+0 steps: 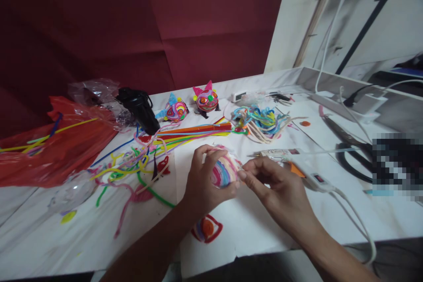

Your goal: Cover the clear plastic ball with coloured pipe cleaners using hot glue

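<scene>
My left hand (203, 180) is wrapped round a striped ball (224, 171) of fuzzy strips in pink, blue, purple and cream, and holds it above a white sheet of paper (251, 233). At the ball's right edge, the thumb and fingers of my right hand (272, 180) are pinched together; what they hold, if anything, is too small to make out. Below my left wrist lies an eye-shaped piece (207, 228) with a red rim and an orange centre. A glue gun (280, 154) lies on its side just behind my right hand, partly hidden by it.
Two colourful animal heads (206, 98) stand at the back. In front of them lie bundled pipe cleaners (198, 130), with a loose tangle (261, 119) to the right. A red plastic bag (66, 145) and a black holder (139, 108) are leftward. Scissors (343, 154) and cables lie right.
</scene>
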A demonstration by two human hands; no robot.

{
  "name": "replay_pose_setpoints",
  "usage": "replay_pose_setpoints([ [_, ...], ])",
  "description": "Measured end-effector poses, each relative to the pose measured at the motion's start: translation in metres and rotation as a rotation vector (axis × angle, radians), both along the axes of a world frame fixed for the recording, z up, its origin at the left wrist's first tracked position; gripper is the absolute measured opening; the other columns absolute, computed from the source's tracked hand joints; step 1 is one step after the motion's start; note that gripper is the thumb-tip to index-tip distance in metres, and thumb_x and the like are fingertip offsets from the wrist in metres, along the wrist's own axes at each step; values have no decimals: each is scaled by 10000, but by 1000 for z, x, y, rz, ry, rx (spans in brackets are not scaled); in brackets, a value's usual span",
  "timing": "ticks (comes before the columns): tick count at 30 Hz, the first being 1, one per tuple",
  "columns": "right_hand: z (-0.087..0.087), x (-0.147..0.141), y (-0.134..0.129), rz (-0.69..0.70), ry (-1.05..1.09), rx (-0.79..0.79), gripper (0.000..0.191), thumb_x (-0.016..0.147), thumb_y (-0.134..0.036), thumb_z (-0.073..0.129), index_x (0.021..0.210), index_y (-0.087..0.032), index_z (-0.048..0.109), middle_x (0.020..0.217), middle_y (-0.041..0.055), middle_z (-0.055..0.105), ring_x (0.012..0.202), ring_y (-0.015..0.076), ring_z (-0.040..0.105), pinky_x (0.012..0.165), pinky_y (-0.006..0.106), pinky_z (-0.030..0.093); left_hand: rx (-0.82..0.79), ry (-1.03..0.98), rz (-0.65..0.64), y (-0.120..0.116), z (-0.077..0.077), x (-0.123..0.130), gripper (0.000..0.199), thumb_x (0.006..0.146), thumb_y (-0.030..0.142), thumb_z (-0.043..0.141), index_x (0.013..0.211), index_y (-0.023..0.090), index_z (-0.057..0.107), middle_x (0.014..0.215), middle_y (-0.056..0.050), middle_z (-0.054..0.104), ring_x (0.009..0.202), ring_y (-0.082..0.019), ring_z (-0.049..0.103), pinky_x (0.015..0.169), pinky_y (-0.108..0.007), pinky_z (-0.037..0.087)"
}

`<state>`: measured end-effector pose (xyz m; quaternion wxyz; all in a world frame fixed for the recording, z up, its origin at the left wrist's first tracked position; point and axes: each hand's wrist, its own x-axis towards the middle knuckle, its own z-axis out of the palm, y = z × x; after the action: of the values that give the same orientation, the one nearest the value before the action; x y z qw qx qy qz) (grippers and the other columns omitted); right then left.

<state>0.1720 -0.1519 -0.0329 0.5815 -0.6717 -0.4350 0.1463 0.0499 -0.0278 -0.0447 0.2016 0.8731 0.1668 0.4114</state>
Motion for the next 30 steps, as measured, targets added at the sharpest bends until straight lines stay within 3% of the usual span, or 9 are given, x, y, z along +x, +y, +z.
replay_pose_setpoints([
  [9,-2,2,6,28,171,-2,253,771,-439,705,823,-208,615,633,-3,635,572,149,582,540,275,451,57,-37,2,2,-5,1,650,586,177,751,1182,251,502,1171,-64,472,1088,-237,550,950,-400,502],
  [15,-3,10,12,62,284,-42,446,645,-474,794,939,-187,619,535,-31,626,502,139,520,503,270,389,67,-54,15,4,-7,3,609,598,187,743,1159,251,517,1137,-55,484,1044,-230,576,917,-391,519],
  [22,11,21,21,166,358,-166,379,518,-494,844,654,-185,672,495,-15,620,463,110,485,483,259,356,44,-35,40,6,-5,3,562,604,187,736,1133,237,552,1123,-57,510,1056,-237,583,939,-388,514],
  [26,12,23,26,185,432,-138,376,458,-445,881,596,-178,654,469,-44,576,462,89,448,488,251,329,36,-55,52,7,-4,4,531,605,181,725,1110,227,568,1109,-56,542,1060,-243,591,939,-385,515],
  [30,10,23,28,205,490,-101,390,430,-424,898,591,-174,645,533,-35,609,523,101,497,547,265,389,10,-74,65,7,-2,6,513,595,177,715,1089,219,582,1090,-58,564,1040,-246,603,931,-387,515],
])
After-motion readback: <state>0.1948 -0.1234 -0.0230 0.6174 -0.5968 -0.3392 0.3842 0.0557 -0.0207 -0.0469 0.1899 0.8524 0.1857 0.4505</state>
